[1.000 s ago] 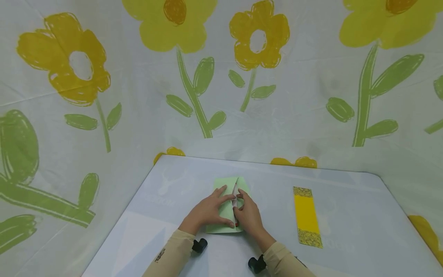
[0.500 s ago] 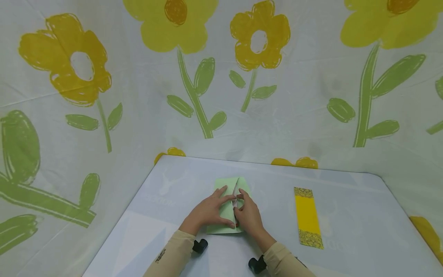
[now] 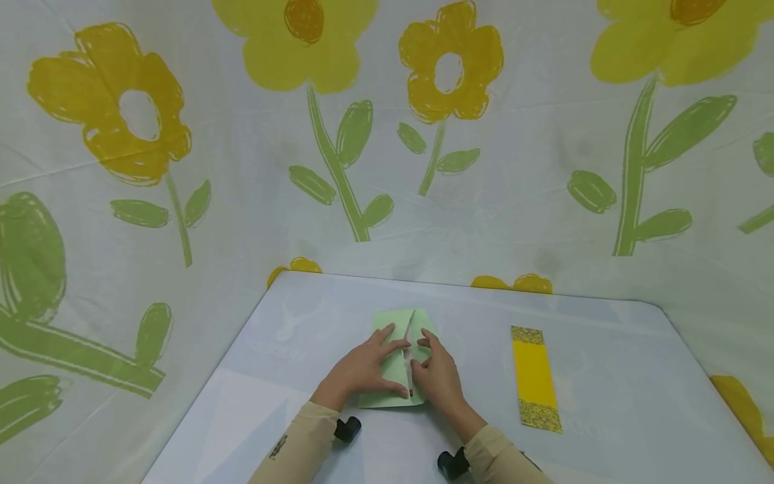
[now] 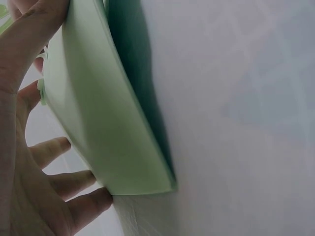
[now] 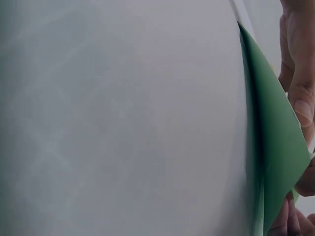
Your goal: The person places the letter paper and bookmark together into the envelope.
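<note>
A light green folded paper card [image 3: 396, 370] lies on the table, its two flaps meeting at a narrow slit. White and a bit of red show through the slit. Spread across the left flap, my left hand [image 3: 361, 366] rests with its fingers extended. In the left wrist view the fingertips touch the card's edge [image 4: 108, 123], near a small pale green piece [image 4: 42, 92]. My right hand [image 3: 440, 378] has bent fingers at the inner edge of the right flap and seems to hold it. The right wrist view shows this flap [image 5: 280, 132] raised, with the thumb beside its edge.
A yellow paper strip [image 3: 535, 376] with patterned ends lies on the table to the right. The pale table [image 3: 629, 403] has rounded far corners. A white curtain [image 3: 520, 188] with printed flowers surrounds it. Black wrist cameras [image 3: 349, 429] sit under both sleeves.
My right hand has shifted slightly right, and its fingertips have drawn back a little from the slit. The left hand keeps its place on the card. The view drifts slightly.
</note>
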The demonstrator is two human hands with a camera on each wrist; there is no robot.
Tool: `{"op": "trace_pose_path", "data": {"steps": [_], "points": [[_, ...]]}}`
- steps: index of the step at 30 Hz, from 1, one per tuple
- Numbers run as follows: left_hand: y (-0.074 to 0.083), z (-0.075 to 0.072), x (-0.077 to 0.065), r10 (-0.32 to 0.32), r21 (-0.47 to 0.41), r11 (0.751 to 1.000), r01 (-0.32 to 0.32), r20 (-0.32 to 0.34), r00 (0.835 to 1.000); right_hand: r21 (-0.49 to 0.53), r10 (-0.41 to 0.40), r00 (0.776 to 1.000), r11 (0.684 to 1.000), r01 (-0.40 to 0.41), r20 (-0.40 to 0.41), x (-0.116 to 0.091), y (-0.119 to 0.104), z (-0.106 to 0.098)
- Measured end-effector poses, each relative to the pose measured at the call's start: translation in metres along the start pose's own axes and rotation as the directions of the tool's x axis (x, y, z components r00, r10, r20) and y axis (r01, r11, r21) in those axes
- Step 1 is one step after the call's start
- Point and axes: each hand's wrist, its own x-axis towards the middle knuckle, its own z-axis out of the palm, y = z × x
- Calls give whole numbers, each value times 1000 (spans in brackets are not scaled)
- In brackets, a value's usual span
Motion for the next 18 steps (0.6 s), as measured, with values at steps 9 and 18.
{"op": "trace_pose_path", "data": {"steps": [9,18], "points": [[2,-1,1,-5,1,1000,5,9,1000,-22,33,997,999,-34,-66,-2,7,-12],[0,-1,0,-20,-6,1000,21,19,1000,-63,66,991,995,-74,-119,-1,16,-31]]}}
